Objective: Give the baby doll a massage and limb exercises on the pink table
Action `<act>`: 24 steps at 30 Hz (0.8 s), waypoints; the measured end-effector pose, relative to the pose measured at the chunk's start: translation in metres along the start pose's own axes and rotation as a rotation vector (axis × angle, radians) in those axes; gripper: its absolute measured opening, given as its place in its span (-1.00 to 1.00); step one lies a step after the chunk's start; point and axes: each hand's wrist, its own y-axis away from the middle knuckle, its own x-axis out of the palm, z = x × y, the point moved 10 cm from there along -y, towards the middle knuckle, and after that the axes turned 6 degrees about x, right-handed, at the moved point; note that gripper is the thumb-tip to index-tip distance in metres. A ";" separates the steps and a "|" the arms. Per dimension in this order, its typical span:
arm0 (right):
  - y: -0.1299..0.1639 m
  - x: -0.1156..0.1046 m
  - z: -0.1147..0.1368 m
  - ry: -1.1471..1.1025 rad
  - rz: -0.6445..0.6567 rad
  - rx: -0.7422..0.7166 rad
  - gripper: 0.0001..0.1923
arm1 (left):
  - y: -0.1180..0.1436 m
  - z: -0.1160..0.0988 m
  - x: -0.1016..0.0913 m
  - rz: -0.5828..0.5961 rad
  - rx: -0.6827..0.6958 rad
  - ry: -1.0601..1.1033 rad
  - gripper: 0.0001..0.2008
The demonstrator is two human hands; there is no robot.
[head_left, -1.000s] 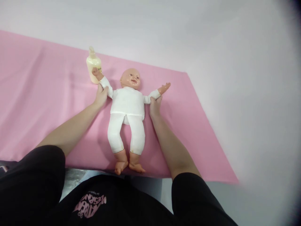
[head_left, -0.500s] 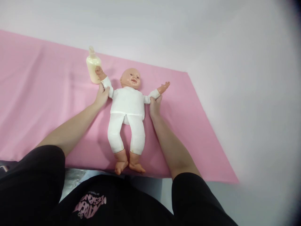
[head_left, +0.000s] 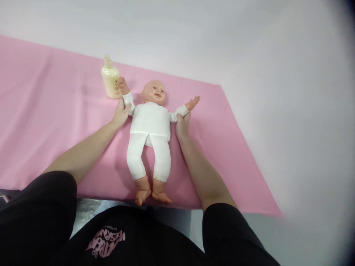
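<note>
My left hand is closed around the doll's white sleeve on the bottle-side arm, thumb and fingers pinching it just below the raised plastic fist. My right hand grips the sleeve of the doll's other arm the same way, fingers curled shut on the cloth, that arm spread out to the side. Doll lies face up between my two hands, head away from me, feet pointing at my chest, legs slightly apart, dressed in a white one-piece, bare feet near the cloth's near edge. One cream lotion bottle stands upright just beside the doll's raised fist, at head height on my left-hand side; touching or not, can't tell. Doll and bottle both sit on a pink cloth, lightly creased, spread under the doll and running far past it to my left. Beyond the doll's head and off its spread arm side, plain white surface. Right edge of view blurred. Count: one doll, one bottle, one cloth, two hands.
</note>
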 end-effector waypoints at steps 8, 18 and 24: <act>0.002 0.001 0.015 -0.003 -0.019 -0.072 -0.20 | -0.001 0.001 0.003 0.007 0.001 0.018 -0.45; 0.006 0.002 0.029 -0.020 -0.001 -0.051 -0.21 | 0.000 0.000 0.002 0.011 -0.013 0.042 -0.45; 0.004 0.001 0.016 -0.035 -0.002 -0.006 -0.18 | 0.001 -0.002 0.002 0.005 -0.031 0.052 -0.46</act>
